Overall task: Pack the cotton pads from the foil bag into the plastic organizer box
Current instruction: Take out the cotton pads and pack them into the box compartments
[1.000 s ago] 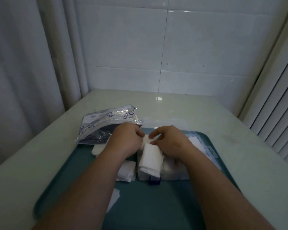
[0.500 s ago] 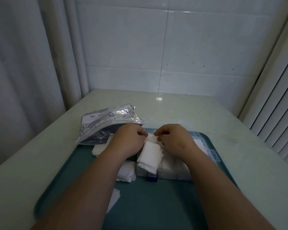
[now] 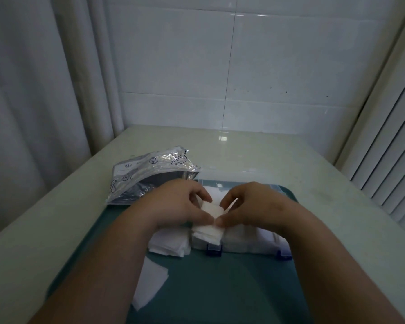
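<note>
Head view: left hand [image 3: 178, 206] and right hand [image 3: 255, 206] both pinch a stack of pads [image 3: 209, 226] over the left end of the box [image 3: 248, 242], near the bag [image 3: 150, 174]. The step looks like seating the stack; next, press it squarely down.

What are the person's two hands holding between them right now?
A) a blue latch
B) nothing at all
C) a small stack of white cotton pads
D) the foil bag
C: the left hand and right hand both pinch the stack of cotton pads, while the foil bag lies unheld at the left.
</note>
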